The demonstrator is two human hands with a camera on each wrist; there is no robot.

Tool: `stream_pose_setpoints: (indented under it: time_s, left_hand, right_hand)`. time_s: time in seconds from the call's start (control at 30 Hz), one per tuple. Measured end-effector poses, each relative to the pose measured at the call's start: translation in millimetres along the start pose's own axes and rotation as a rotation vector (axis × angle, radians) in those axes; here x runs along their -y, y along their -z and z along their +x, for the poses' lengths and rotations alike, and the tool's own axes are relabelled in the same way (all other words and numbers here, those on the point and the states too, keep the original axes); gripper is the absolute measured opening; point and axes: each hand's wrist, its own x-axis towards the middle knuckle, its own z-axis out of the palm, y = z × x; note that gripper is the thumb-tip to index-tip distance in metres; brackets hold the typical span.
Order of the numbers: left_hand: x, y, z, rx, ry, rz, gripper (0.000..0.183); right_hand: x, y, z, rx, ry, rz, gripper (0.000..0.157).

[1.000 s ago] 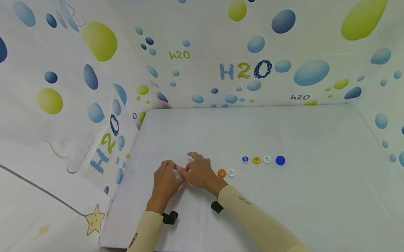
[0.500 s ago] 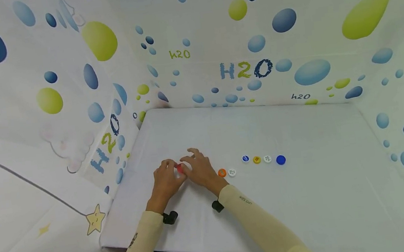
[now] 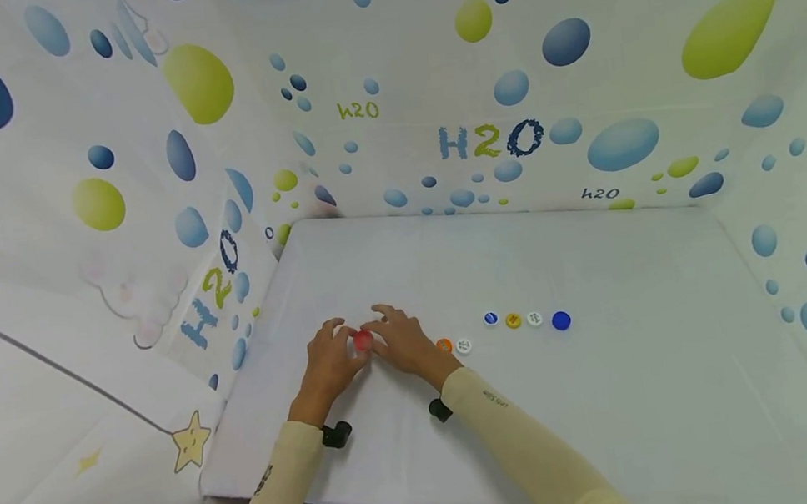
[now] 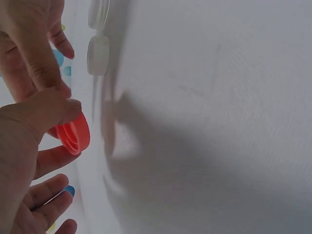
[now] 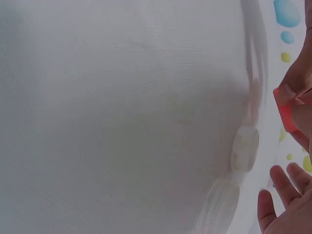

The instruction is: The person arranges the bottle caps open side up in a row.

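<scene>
A red bottle cap (image 3: 362, 340) is held between the two hands over the left part of the white table. My left hand (image 3: 329, 358) pinches it with thumb and index finger, the other fingers apart from it, as the left wrist view shows. From the other side my right hand (image 3: 401, 343) pinches the same cap (image 5: 284, 113) with its thumb and a finger; its remaining fingers stand loose. Seen from the left wrist, the hollow, ridged inside of the cap (image 4: 79, 132) faces partly toward the camera. Fingers cover part of its rim.
An orange cap (image 3: 444, 346) and a white cap (image 3: 464, 346) lie beside the right wrist. Farther right is a row: a blue-and-white cap (image 3: 491, 319), a yellow cap (image 3: 513, 320), a white cap (image 3: 534, 319) and a blue cap (image 3: 561, 321). Patterned cloth walls enclose the table (image 3: 640, 391).
The red cap, mostly hidden by fingers a second ago, has been turned so its round face shows in the head view. Both hands have shifted only slightly; the other caps stay put.
</scene>
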Motion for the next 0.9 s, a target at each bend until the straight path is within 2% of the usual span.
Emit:
stream_pose_setpoints:
  time_s: [0.2, 0.3, 0.57, 0.9]
  left_hand:
    - [1.5, 0.8, -1.0, -0.004, -0.056, 0.0, 0.039]
    - [0.8, 1.9, -0.7, 0.015, -0.059, 0.005, 0.039]
    - [4.3, -1.7, 1.7, 0.094, -0.021, 0.006, 0.04]
    - [7.8, -7.2, 4.7, 0.132, 0.017, 0.012, 0.042]
  right_hand:
    - [-1.8, -4.6, -2.1, 0.032, -0.016, -0.018, 0.038]
    - [-3.0, -7.7, -0.8, 0.036, -0.031, -0.042, 0.036]
    - [-2.9, -13.6, 2.5, 0.06, -0.062, -0.099, 0.033]
    - [-1.2, -18.4, 2.7, 0.065, -0.076, -0.136, 0.036]
